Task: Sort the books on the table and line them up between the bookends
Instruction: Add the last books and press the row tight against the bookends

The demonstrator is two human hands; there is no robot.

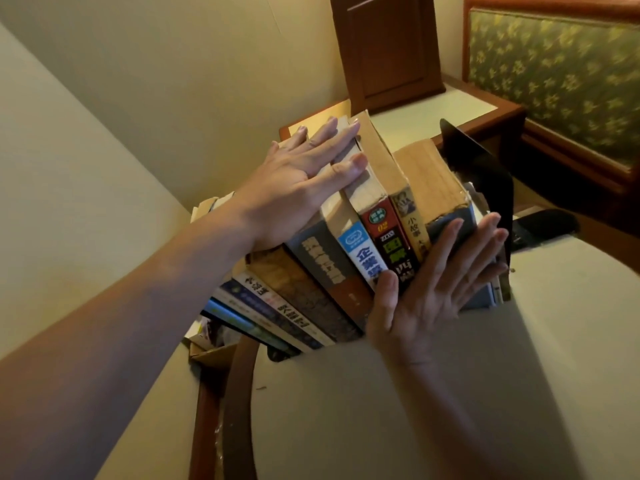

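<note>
The row of books [332, 258] stands spines toward the camera, its long axis running from lower left to upper right across the table [398, 393], tops leaning left. The left hand [298, 181] lies flat, fingers spread, on the books' top edges, gripping nothing. The right hand [429, 289] presses open-palmed against the spines, fingertips on the thick rightmost book [436, 181]. Just beyond those fingertips stands a black bookend [485, 174]. A wooden panel [388, 46] rises behind.

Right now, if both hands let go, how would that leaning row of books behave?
Likely to topple: the row of books leans sideways, steadied by the left hand and right hand. Probably heavy; several are thick. The black bookend may slide.
</note>
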